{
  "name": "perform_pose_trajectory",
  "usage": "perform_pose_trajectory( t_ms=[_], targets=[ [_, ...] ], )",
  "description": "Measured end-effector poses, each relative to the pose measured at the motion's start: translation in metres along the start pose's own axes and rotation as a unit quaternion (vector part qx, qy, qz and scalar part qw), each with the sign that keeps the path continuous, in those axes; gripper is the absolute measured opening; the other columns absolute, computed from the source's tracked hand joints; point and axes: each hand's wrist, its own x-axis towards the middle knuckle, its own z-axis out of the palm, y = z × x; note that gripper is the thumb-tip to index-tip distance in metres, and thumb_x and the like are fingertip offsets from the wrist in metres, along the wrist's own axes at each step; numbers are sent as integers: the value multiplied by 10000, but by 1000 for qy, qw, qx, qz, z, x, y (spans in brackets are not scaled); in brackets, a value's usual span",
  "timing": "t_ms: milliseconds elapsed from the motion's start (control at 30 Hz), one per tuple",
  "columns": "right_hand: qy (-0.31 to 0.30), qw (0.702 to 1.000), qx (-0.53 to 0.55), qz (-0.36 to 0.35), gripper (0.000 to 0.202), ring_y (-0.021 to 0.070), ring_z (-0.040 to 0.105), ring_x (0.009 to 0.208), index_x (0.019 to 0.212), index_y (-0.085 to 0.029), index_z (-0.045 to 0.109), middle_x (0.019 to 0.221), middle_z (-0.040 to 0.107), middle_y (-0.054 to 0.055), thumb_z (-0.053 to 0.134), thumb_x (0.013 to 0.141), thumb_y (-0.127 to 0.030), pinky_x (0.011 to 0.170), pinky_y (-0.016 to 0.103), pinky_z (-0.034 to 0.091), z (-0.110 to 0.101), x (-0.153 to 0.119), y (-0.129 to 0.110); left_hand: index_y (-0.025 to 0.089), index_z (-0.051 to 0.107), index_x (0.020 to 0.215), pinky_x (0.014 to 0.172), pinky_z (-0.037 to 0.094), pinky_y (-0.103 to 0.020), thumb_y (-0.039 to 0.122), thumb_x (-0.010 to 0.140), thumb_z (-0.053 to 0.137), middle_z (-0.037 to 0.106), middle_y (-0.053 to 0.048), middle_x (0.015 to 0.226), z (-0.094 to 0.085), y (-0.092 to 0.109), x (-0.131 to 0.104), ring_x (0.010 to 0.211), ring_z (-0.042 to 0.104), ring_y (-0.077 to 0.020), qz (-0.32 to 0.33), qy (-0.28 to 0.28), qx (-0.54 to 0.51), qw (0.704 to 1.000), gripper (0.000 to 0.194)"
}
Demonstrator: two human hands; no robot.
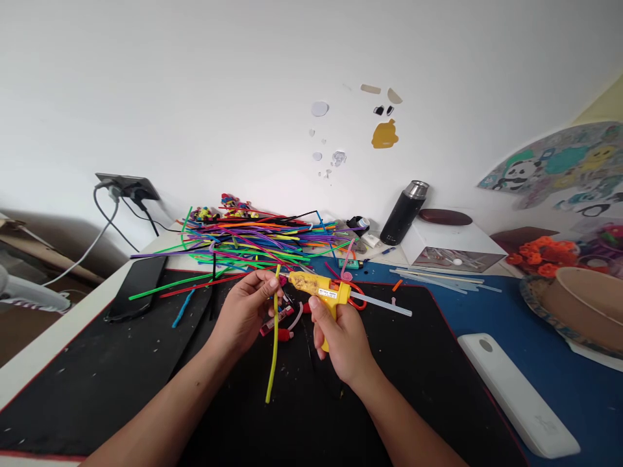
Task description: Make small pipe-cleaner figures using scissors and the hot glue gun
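Observation:
My left hand (248, 305) pinches a yellow-green pipe cleaner (274, 353) near its upper end, and the rest of it hangs down over the black mat. In my right hand (343, 334) is a yellow hot glue gun (311, 285), gripped by its handle. The gun's nozzle points left, close to the pipe cleaner at my left fingertips; whether they touch I cannot make out. A translucent glue stick (382, 303) juts from the gun's back. Beneath my hands lie red and pink small pieces (283, 335), partly hidden.
A heap of coloured pipe cleaners (263, 240) spreads along the wall. Left lies a black phone (137, 288) on the black mat (111, 376). A black bottle (403, 213), spare glue sticks (438, 279), a white power bank (518, 395) and a brown bowl (591, 305) stand or lie rightward.

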Motion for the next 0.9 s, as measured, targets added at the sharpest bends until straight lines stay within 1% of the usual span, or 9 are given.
perform_pose_trajectory(
  t_ms=[100, 367, 600, 900],
  targets=[
    [3, 1000, 7, 4, 695, 100, 458, 342, 601, -211, 528, 425, 500, -21, 557, 844, -862, 397, 226, 341, 0, 0, -1, 145, 697, 773, 398, 416, -163, 345, 654, 979, 685, -12, 635, 0, 0, 0, 451, 520, -76, -1, -1, 0, 1000, 366],
    [0, 1000, 12, 0, 687, 101, 466, 344, 599, -212, 518, 423, 500, -22, 553, 866, -844, 400, 225, 346, 1, 2, 2, 162, 696, 771, 378, 401, -160, 366, 655, 981, 693, -1, 636, -2, 0, -1, 428, 512, -74, -11, -5, 4, 1000, 369],
    [-8, 1000, 11, -2, 664, 103, 462, 339, 637, -213, 532, 423, 505, -31, 565, 871, -833, 392, 223, 347, 1, 1, 2, 151, 709, 763, 425, 425, -155, 350, 663, 974, 671, 5, 632, -2, -1, 0, 493, 553, -83, 3, 4, 10, 1000, 347],
    [-8, 1000, 10, 4, 664, 100, 467, 334, 631, -210, 537, 430, 515, -28, 566, 873, -827, 389, 220, 352, 1, 1, 3, 148, 708, 762, 427, 429, -151, 362, 640, 987, 669, 7, 624, -3, -1, 1, 486, 551, -78, -1, 9, 8, 1000, 372]
  ],
)
